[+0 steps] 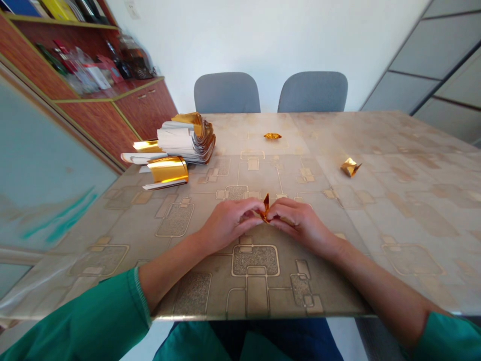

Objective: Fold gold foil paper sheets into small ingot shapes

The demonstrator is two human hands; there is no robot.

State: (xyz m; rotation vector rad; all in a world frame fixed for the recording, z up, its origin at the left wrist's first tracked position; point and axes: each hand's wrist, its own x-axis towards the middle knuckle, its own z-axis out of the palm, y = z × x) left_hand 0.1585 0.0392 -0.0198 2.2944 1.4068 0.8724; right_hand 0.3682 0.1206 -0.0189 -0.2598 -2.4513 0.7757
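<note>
Between my two hands, just above the near middle of the table, is a small piece of folded gold foil paper (266,202) with a pointed tip sticking up. My left hand (240,216) pinches it from the left, fingertips pressed together on its edge. From the other side my right hand (295,216) grips it the same way, thumb and fingers closed. Part of the foil is hidden behind the fingertips. Farther off lie two folded gold foil pieces: a flat, long one (272,136) at the back and a bulkier one (350,167) to the right.
Stacked gold foil paper sheets (182,138) lie at the back left, with a curled gold sheet (169,170) in front. The table (376,210) has a patterned cover. Two grey chairs (227,94) stand behind it, and a wooden cabinet (146,110) is at the left.
</note>
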